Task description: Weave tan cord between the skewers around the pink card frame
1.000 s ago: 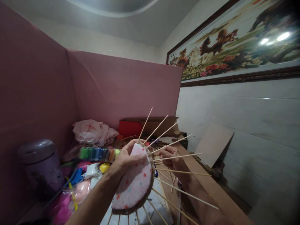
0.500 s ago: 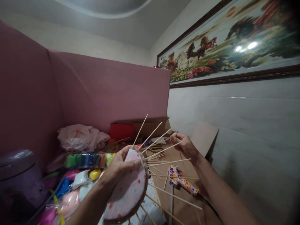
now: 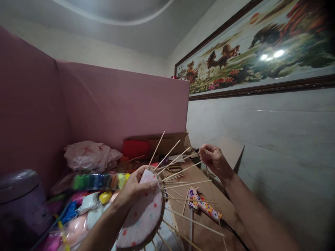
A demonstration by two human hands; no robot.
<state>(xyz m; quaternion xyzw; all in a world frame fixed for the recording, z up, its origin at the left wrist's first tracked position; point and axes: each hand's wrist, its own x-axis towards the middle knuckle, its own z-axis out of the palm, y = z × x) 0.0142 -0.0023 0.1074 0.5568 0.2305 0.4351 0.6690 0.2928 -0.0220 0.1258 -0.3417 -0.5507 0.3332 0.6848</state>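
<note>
My left hand (image 3: 140,188) grips a round base (image 3: 142,218) covered in white dotted fabric, thumb on top and fingers behind it. Brown twine is wound round the base's edge. Thin wooden sticks (image 3: 192,221) fan out from that edge. Beyond the stick tips, at the upper right, my right hand (image 3: 211,157) is closed in a pinch on a thin strand of twine (image 3: 220,226), which hangs down past the sticks. Below the sticks a flower-patterned glue gun (image 3: 205,203) with a black cord lies on the table.
Bagged coloured clay (image 3: 98,182) and other small packets crowd the left side, beside a pale lidded container (image 3: 21,202). A crumpled plastic bag (image 3: 90,155) and a red piece (image 3: 136,149) lie at the back. Loose sticks (image 3: 175,183) rest on the brown tabletop (image 3: 206,226).
My right hand has moved outward to the right, away from the stick tips, and the strand hanging from it shows more clearly. My left hand keeps its hold on the base.
</note>
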